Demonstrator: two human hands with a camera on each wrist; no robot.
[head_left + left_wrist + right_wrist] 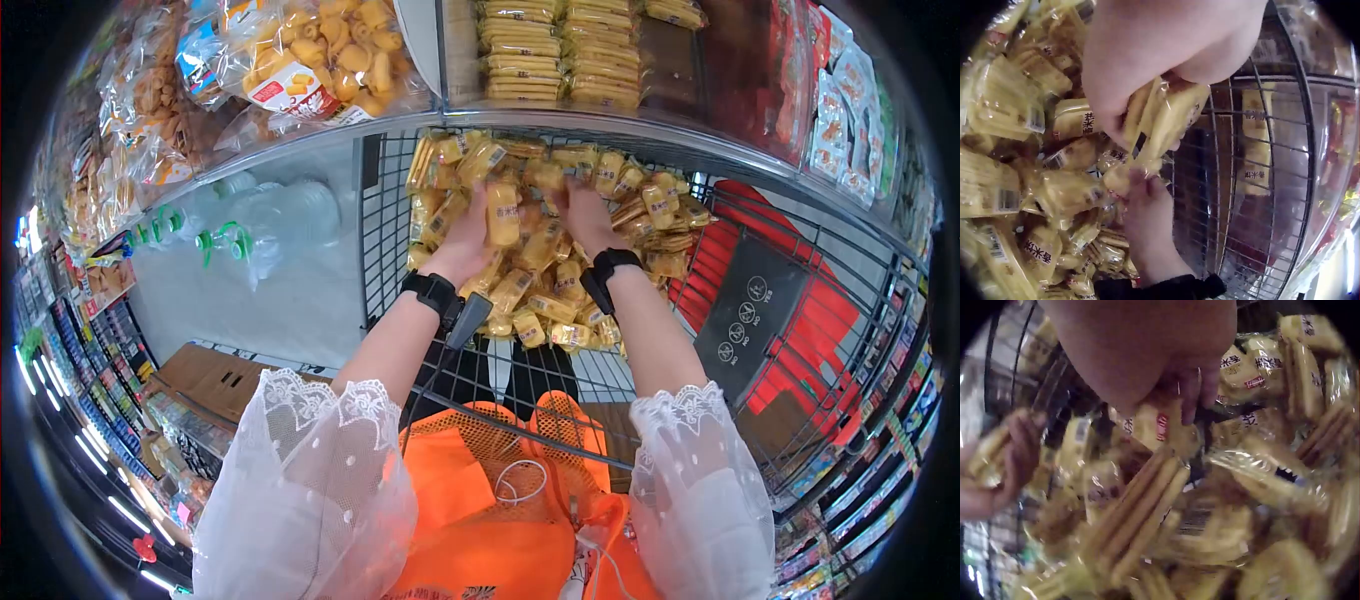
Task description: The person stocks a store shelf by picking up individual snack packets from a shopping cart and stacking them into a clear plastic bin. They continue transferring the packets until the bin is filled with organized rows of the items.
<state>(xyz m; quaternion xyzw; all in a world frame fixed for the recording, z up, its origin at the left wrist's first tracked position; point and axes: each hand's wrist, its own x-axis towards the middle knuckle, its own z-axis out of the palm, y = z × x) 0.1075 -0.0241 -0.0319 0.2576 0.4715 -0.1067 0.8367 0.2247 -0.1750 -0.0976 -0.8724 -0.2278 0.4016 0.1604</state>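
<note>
Both forearms reach forward from lace-edged sleeves into a wire cart, wrists banded, hands a little apart above a heap of yellow wrapped packets. Left hand closed round a yellow packet, thumb side toward the right hand; the packet's printed face is toward the head view, long axis running away from the body, nearly in line with the fingers. Right hand points forward and down, fingers bent onto a second packet in the heap, gripping it; red label showing in the right wrist view, its long axis partly covered, cannot tell. Loose packets around both hands lie at mixed angles, beneath a clear shelf edge.
</note>
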